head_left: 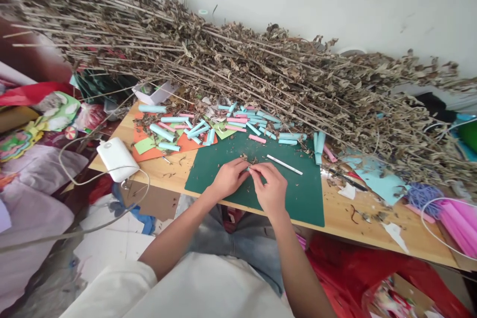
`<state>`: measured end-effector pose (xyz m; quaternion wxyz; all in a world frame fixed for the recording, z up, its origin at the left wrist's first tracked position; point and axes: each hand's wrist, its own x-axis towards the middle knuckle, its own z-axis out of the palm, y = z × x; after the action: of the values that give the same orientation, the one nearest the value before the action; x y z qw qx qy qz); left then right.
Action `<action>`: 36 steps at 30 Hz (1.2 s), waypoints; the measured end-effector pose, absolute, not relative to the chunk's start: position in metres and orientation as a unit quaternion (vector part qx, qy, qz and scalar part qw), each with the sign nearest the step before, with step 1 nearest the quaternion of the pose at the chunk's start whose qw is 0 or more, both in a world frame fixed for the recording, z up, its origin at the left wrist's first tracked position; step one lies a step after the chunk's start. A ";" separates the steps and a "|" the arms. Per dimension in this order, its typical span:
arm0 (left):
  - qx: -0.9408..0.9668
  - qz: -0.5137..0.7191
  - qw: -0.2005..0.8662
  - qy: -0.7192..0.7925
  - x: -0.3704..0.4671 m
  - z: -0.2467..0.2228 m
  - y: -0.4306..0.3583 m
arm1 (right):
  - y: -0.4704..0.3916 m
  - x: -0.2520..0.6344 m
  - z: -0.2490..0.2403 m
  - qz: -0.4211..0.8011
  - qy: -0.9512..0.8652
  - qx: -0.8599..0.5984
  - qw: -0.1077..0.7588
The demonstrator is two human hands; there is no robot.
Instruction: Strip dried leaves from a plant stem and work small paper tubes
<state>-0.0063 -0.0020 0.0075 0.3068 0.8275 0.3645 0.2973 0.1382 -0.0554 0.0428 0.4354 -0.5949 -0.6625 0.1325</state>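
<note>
Grip: left hand (229, 178) and right hand (272, 188) pinch one small piece (249, 169), mostly hidden, over the green mat (305, 198).
White stick (284, 165): on the mat, beyond the right hand.
Paper rolls (162, 132): blue, pink, scattered farther.
Dried stalks (238, 64): heaped at far side.

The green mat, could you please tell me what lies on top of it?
On the green mat lie a white stick, dry leaf bits and, along its far edge, blue rolls and a pink roll. Anything under the left hand and right hand is covered.
</note>
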 end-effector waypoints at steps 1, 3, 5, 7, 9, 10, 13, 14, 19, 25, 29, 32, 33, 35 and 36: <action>0.827 0.297 0.308 0.365 -0.006 0.008 -0.002 | -0.056 0.139 0.042 0.127 -0.670 -0.590 0.432; 0.826 0.297 0.309 0.367 -0.006 0.008 -0.002 | -0.057 0.139 0.041 0.119 -0.676 -0.586 0.431; 0.824 0.297 0.308 0.371 -0.006 0.008 -0.003 | -0.058 0.140 0.041 0.127 -0.667 -0.588 0.439; 0.824 0.297 0.306 0.372 -0.006 0.008 -0.003 | -0.057 0.140 0.042 0.149 -0.644 -0.596 0.456; 0.825 0.296 0.306 0.371 -0.006 0.009 -0.003 | -0.054 0.141 0.043 0.172 -0.622 -0.604 0.467; 0.825 0.295 0.308 0.371 -0.006 0.009 -0.003 | -0.053 0.142 0.043 0.179 -0.618 -0.605 0.469; 0.823 0.293 0.311 0.376 -0.006 0.009 -0.003 | -0.052 0.144 0.042 0.174 -0.638 -0.591 0.463; 0.822 0.293 0.310 0.378 -0.006 0.009 -0.003 | -0.053 0.144 0.042 0.163 -0.649 -0.585 0.458; 0.822 0.298 0.309 0.375 -0.005 0.007 -0.003 | -0.059 0.146 0.040 0.139 -0.674 -0.582 0.433; 0.830 0.296 0.290 0.373 -0.006 0.008 -0.003 | -0.050 0.145 0.037 0.387 -0.502 -0.595 0.494; 0.833 0.297 0.284 0.371 -0.005 0.007 -0.004 | -0.042 0.146 0.033 0.446 -0.466 -0.585 0.491; 0.833 0.294 0.283 0.373 -0.005 0.006 -0.004 | -0.040 0.147 0.032 0.468 -0.435 -0.577 0.510; 0.833 0.292 0.284 0.373 -0.004 0.006 -0.004 | -0.041 0.147 0.032 0.470 -0.427 -0.575 0.515; 0.833 0.290 0.290 0.373 -0.004 0.006 -0.004 | -0.042 0.147 0.032 0.460 -0.428 -0.575 0.524; 0.832 0.291 0.293 0.372 -0.004 0.006 -0.004 | -0.042 0.147 0.033 0.450 -0.437 -0.574 0.527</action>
<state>-0.0043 -0.0036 0.0059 0.2928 0.8315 0.3718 0.2908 0.1474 -0.0423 0.0329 0.5267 -0.5740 -0.4368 0.4497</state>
